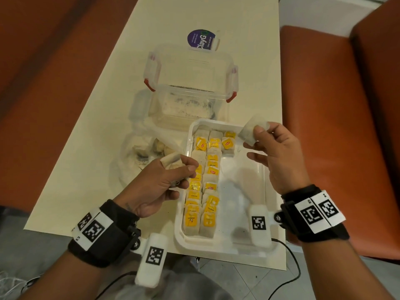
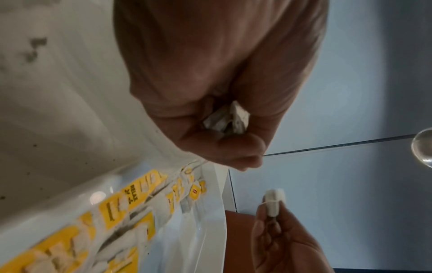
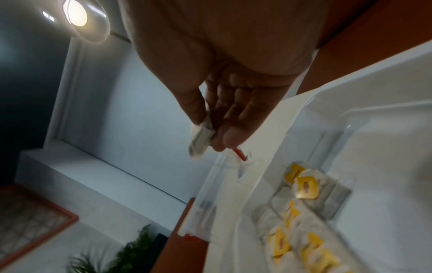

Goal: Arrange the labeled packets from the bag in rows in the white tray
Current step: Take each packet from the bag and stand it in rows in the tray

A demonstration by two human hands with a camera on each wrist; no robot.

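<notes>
The shallow white rectangular plastic tray (image 1: 265, 180) lies at the near edge of the cream-coloured tabletop (image 1: 249, 61). Inside it, small paper tea packets with yellow labels (image 1: 211, 187) fill two full rows along its 9 o'clock side, and a third row of only a few packets sits at the 12 o'clock end. The tray's 3 o'clock half is bare white floor.

The right hand (image 1: 279, 156) hovers over the tray's 1 o'clock corner, thumb and fingertips pinching one pale paper packet (image 1: 252, 131) held clear of the rows. In the right wrist view the same packet (image 3: 201, 140) is clamped edge-on between thumb and fingers.

The left hand (image 1: 164, 182) is at the tray's 9 o'clock rim, its fingers curled around a small bunch of pale packets (image 1: 173, 161); the left wrist view shows their folded ends (image 2: 229, 120) tucked inside the fist.

At 10 o'clock from the tray, a crumpled clear plastic bag (image 1: 142, 148) with more packets lies on the table. At 12 o'clock stands a clear plastic storage box with red-tipped latches (image 1: 190, 83), and beyond it a round purple sticker (image 1: 201, 41).
</notes>
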